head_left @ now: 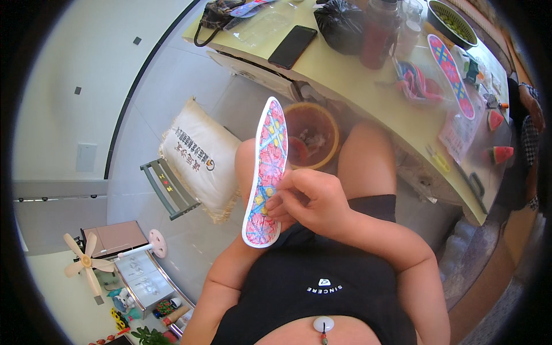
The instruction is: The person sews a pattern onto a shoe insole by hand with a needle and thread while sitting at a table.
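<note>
An embroidered insole (268,167) with a pink, blue and yellow pattern and a white rim stands nearly upright over my lap. My left hand (286,224) supports it from behind at the lower half, mostly hidden by the insole and my other hand. Against the insole's right edge, my right hand (315,195) has its thumb and fingers pinched together at the stitched face. Whatever lies between those fingertips is too small to make out. A similar insole (451,75) rests on the table at the right.
The yellow table (368,98) carries a phone (292,47), a black plastic bag (340,26), a bag of coloured thread (420,83), yellow snips (438,158), scissors (476,183) and watermelon pieces (502,154). Below are a bin (333,135) and a cushioned stool (198,158). Another person's arm (532,109) shows far right.
</note>
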A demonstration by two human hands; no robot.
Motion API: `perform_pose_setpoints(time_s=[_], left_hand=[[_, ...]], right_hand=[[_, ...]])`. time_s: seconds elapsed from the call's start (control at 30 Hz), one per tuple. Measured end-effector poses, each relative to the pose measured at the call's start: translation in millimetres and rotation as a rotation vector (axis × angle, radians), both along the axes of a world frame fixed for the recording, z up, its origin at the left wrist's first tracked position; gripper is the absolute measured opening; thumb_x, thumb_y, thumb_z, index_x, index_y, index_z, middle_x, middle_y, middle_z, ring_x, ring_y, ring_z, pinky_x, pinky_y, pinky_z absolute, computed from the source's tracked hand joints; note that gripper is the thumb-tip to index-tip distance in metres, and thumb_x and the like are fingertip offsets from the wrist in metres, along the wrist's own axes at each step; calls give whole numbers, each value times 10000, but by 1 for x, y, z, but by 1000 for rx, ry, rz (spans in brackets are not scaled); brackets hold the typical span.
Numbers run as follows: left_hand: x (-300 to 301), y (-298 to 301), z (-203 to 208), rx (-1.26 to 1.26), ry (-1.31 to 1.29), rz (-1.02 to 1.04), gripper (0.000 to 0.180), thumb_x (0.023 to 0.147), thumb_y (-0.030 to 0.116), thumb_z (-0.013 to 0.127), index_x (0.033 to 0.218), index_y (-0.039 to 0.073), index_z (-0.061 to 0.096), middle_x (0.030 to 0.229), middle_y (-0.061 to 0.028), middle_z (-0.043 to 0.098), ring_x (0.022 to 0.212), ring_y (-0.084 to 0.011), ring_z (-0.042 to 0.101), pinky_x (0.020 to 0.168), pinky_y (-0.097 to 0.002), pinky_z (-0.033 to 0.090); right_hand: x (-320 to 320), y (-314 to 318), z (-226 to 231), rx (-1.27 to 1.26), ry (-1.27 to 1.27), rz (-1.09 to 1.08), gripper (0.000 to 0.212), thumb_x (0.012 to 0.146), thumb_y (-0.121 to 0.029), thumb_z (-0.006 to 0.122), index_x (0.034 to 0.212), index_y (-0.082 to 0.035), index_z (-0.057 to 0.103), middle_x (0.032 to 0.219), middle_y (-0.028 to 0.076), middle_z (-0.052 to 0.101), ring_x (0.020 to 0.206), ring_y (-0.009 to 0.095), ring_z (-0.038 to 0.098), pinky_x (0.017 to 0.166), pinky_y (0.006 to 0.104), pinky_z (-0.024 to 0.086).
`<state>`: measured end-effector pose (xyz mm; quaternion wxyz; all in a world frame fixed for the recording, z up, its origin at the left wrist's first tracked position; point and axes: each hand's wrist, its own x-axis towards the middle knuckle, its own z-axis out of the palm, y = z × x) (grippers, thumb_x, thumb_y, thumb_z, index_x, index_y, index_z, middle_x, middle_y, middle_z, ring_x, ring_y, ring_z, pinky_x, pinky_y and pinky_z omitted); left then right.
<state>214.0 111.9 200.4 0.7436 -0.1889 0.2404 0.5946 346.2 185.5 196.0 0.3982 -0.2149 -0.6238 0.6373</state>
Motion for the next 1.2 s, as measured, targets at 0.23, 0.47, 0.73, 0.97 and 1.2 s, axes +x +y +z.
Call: perform_pose_setpoints(time_s=[0.23,0.47,0.73,0.97,1.2], left_hand=[[-10,-18,-28,391,-39,-67,251,1040,276,294,909,114,434,766,22,345,659,-95,325,649,-225,319],[-1,-6,-9,9,161,-33,415,1027,483,397,1155,102,502,604,28,413,495,-56,417,434,-191,331],[-8,-18,-31,409,86,-88,188,1017,283,394,1023,96,419,797,17,361,680,-92,364,653,-207,360],[-6,-14,-34,69,335,-59,400,1010,451,422,1137,88,533,604,20,430,474,-83,401,419,-207,310],[-13,7,-21,324,521,-59,233,963,161,545,1141,12,565,832,-71,622,683,-140,591,639,-262,491]], right_hand=[[-5,3,3,212,-9,-94,68,838,4,655,842,-10,589,731,118,646,661,241,702,592,326,547],[-3,9,1,390,-66,-108,71,842,35,646,875,-14,605,740,106,657,673,231,711,597,311,552],[-5,7,-1,371,-51,-131,109,787,-10,684,835,-25,588,724,122,627,658,304,650,594,367,517],[-4,7,0,351,-63,-137,99,797,-23,685,847,-26,599,717,121,627,656,309,643,597,381,511],[13,16,-11,62,-84,7,84,881,1,641,965,4,645,830,96,648,744,179,631,685,281,502]])
